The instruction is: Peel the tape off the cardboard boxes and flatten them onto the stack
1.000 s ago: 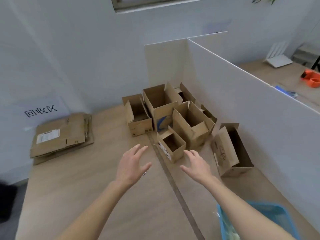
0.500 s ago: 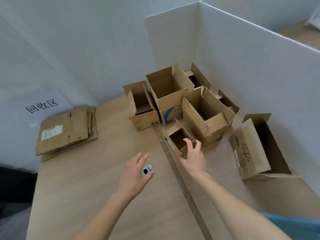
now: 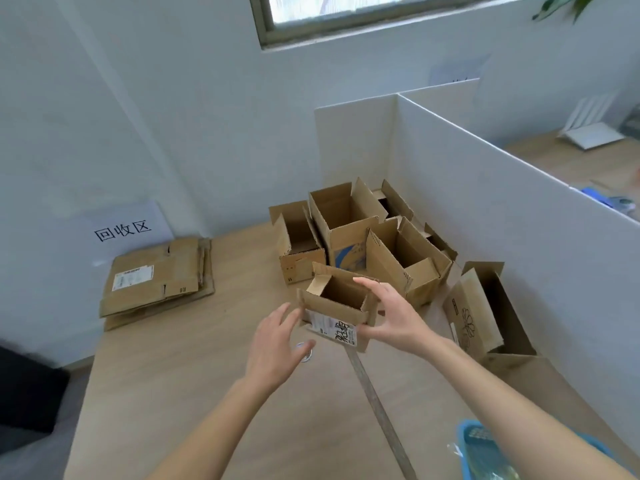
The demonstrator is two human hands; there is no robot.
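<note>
At centre frame the right hand (image 3: 391,317) grips the small open box (image 3: 337,306) by its right wall, lifted above the table (image 3: 194,375), while the left hand (image 3: 277,344), fingers spread, nears its left side; light, stiff, crushable cardboard, probably best held by opposite walls.

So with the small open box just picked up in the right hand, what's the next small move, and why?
Probably close the left hand onto the small box's near-left side. The right hand alone grips its right wall, the left hovers open just beside it, and peeling tape likely needs the box steadied by both. Where the tape sits can't be seen.
</note>
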